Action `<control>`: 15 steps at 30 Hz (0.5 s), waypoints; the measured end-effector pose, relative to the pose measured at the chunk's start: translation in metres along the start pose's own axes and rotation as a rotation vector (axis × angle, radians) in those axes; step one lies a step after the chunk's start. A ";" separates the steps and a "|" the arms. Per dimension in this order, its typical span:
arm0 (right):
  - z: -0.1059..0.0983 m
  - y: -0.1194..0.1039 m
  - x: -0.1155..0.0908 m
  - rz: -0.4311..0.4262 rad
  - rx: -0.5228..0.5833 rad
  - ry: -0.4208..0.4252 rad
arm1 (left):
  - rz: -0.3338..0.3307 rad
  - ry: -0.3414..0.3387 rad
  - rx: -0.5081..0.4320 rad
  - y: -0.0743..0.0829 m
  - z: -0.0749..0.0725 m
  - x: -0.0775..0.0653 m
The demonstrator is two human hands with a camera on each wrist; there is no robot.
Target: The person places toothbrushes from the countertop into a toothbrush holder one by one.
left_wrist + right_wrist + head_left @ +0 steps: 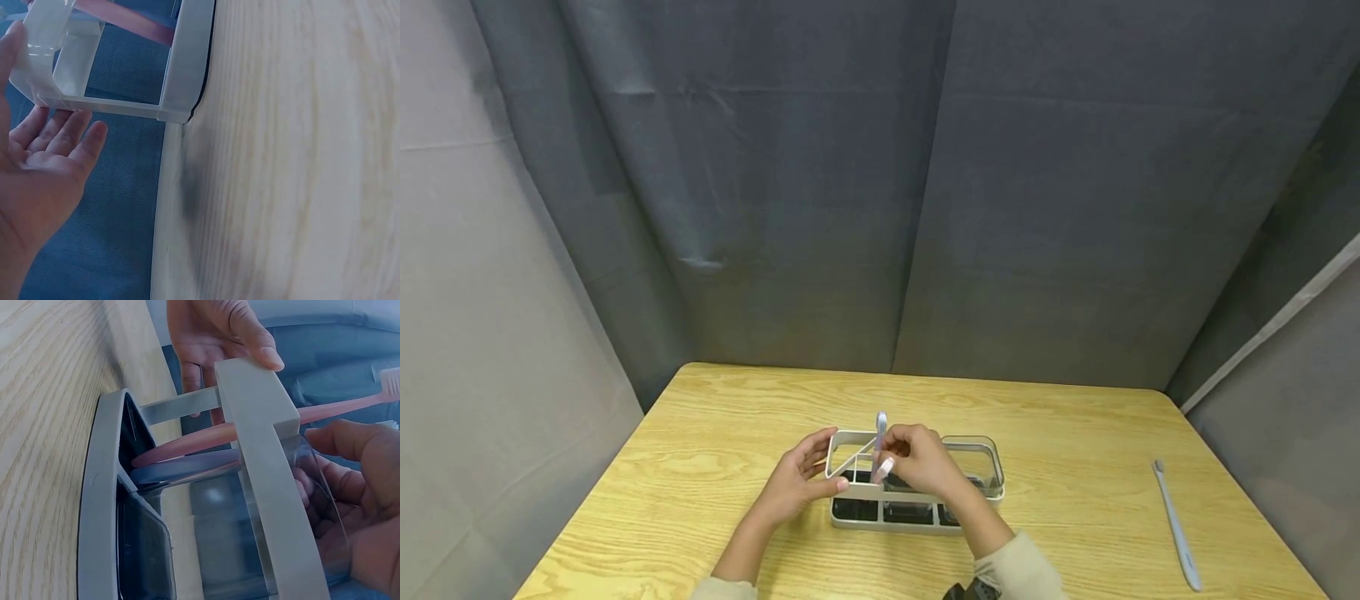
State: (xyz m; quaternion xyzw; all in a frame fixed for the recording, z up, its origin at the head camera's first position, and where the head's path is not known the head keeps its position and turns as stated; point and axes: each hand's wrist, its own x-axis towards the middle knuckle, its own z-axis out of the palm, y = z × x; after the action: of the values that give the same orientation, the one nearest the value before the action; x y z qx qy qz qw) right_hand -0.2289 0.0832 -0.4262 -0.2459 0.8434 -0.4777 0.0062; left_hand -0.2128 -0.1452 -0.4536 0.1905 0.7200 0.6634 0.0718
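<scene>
Left hand [793, 479] has the near end of the toothbrush holder [910, 496] here, thumb on the front rim, fingers round the back, partly bent. Its wrist view gives us what the head view hides: fingertips against the holder's upright post [119, 107].

Over to the right hand [925, 458], fingers bent, up at the top rim beside the brush heads. And the right wrist view opens it up: pink toothbrush [194, 440] and blue toothbrush [194, 465] side by side, handles slanting through the frame to the dark base, on the left-hand side of those right fingers. A clear cup [219, 537] sits just beside them, some right fingers showing through its wall. Does that hand have hold of a brush? The fingers overlap the stems; I can't fairly tell.

Only the head view catches the spare toothbrush [1176, 525], lying on the wooden table [1075, 467], well to the right of the right hand.
</scene>
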 end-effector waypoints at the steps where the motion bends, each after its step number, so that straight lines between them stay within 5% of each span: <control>1: 0.000 0.000 0.000 -0.001 0.001 0.000 | 0.002 0.000 0.001 0.000 0.000 0.000; 15: -0.022 -0.007 -0.019 0.011 0.161 -0.016 | 0.023 0.000 -0.004 -0.004 0.000 0.000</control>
State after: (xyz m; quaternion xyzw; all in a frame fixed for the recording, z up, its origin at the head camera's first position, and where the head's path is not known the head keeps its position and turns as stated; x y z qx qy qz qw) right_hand -0.2152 0.1060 -0.4129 -0.2437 0.8036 -0.5419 0.0353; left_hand -0.2133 -0.1452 -0.4580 0.1986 0.7166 0.6655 0.0646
